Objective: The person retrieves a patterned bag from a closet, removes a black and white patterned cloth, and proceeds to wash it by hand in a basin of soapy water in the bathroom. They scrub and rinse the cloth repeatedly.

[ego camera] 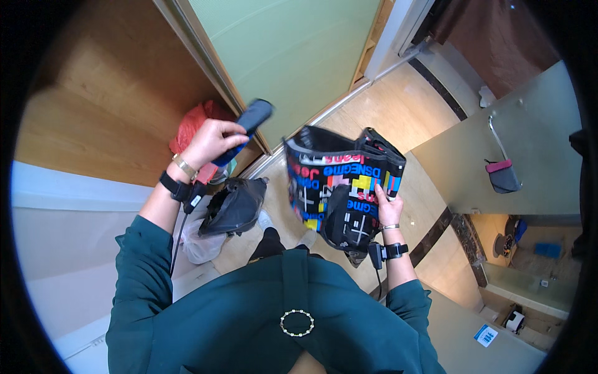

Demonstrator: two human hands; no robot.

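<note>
My left hand (218, 140) grips a small dark blue, folded or rolled cloth-like item (254, 117), held tilted in front of the cabinet opening. What exactly the item is, I cannot tell. In my right hand (390, 205) is the side of a black bag (345, 182) printed with colourful lettering; its top gapes open and a loop handle hangs down its front. The two hands are well apart. Below my left hand, a black plastic bag (238, 205) stands on the floor with its mouth open, beside a translucent white plastic bag (203, 243).
A red plastic bag (194, 126) lies inside the wooden cabinet, behind the left wrist. The pale green sliding door (289, 51) stands ahead. At right is a frosted glass door (495, 140) with a grey and pink pouch (503, 176) hanging from its handle.
</note>
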